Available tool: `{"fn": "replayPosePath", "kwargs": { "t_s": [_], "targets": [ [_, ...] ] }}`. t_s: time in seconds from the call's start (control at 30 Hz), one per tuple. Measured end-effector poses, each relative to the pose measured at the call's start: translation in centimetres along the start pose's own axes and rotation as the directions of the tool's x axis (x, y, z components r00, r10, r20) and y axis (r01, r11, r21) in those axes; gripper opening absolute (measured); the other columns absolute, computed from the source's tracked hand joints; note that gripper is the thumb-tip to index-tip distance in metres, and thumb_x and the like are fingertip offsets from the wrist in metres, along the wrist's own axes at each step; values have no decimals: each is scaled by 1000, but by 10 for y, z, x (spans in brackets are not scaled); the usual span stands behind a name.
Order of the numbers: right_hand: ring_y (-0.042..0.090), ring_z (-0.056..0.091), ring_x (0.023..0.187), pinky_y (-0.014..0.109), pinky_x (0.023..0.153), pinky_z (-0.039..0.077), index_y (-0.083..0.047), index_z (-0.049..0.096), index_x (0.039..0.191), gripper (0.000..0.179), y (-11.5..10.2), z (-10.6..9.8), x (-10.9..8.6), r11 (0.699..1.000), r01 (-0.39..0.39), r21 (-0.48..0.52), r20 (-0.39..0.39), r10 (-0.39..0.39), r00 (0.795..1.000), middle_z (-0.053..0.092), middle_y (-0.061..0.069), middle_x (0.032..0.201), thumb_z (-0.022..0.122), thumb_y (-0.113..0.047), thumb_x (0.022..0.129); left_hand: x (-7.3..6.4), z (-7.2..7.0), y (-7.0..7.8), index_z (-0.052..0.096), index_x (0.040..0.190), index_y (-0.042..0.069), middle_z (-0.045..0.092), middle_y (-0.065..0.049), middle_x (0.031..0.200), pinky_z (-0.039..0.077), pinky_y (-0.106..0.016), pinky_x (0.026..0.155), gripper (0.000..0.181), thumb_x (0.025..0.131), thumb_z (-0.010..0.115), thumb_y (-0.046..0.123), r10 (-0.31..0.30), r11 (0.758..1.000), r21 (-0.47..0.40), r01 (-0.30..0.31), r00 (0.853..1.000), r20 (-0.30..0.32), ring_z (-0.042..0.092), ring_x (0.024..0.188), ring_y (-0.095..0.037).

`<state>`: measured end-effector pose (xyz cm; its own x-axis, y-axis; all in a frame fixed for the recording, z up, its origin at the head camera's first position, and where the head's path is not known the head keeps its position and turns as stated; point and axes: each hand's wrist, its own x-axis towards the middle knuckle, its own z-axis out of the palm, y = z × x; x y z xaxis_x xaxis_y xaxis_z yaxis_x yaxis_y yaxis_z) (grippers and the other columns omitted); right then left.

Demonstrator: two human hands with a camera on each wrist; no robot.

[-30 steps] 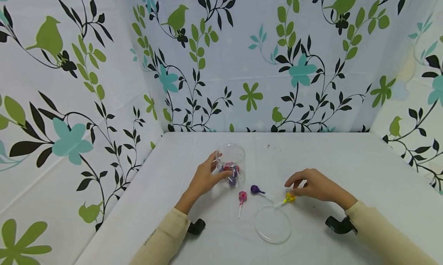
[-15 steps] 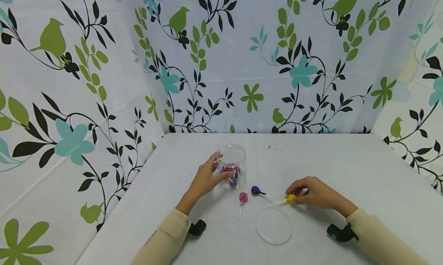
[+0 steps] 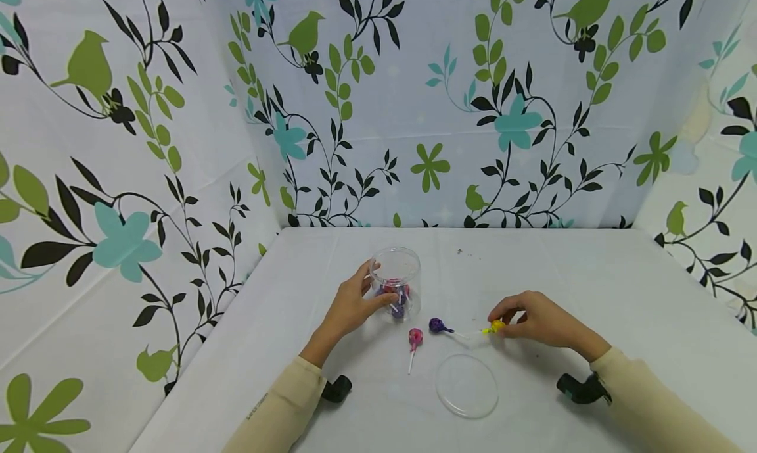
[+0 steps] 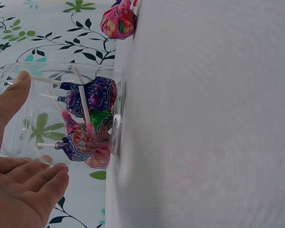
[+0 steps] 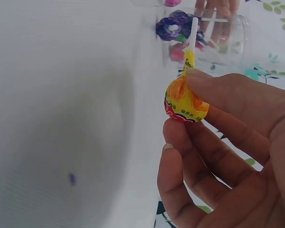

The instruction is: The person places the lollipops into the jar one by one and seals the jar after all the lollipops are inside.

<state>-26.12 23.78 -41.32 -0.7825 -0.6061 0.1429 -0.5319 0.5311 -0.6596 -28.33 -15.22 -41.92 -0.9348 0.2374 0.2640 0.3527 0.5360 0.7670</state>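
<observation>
My left hand [image 3: 350,305] holds a clear plastic jar [image 3: 416,300], thumb on the near side and fingers round the far side. Purple, pink and green-wrapped lollipops [image 4: 102,95] lie in its bottom, sticks pointing up. My right hand [image 3: 541,320] pinches a yellow lollipop [image 5: 180,97] by its wrapped head between thumb and fingertips, just above the table; its white stick points toward the jar. Between the hands, a purple lollipop [image 3: 437,325] and a pink lollipop [image 3: 416,337] lie on the white cloth.
A round clear lid [image 3: 496,392] lies flat in front of the loose lollipops. White cloth [image 3: 532,262] covers the table, and patterned curtains [image 3: 378,111] stand behind and at both sides. A black wrist camera [image 3: 582,388] is strapped under the right sleeve.
My right hand has taken hold of the yellow lollipop and raised it slightly off the cloth, away from the lid's edge. The left hand and jar stay in place.
</observation>
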Motion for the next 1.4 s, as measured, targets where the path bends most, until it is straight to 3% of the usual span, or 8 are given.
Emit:
{"fn": "replayPosePath", "kwargs": {
  "t_s": [0.23,0.83,1.4],
  "targets": [
    [14,66,92,35,83,60,-10,79,111,23,-11,-11,10,999,15,-32,-25,-16,1000,73,-8,106,83,-22,92,0,-1,-1,32,163,8,45,-11,159,44,-50,110,97,89,83,45,3,1000,0,-3,1000,-3,50,139,-38],
    [18,67,92,41,87,61,-10,79,112,21,-37,-37,45,998,23,-56,-72,-27,997,74,-2,108,82,-16,92,1,2,-2,31,163,7,45,-8,160,45,-50,110,98,89,82,46,-17,1000,6,17,1000,1,48,140,-38],
    [21,67,93,42,85,62,-7,80,111,19,-71,-38,88,992,87,-95,-132,-99,986,74,2,108,82,-12,92,-1,4,1,32,164,11,45,-7,160,44,-49,111,95,90,81,46,-5,1000,4,5,1000,6,49,140,-37]
  ]
}}
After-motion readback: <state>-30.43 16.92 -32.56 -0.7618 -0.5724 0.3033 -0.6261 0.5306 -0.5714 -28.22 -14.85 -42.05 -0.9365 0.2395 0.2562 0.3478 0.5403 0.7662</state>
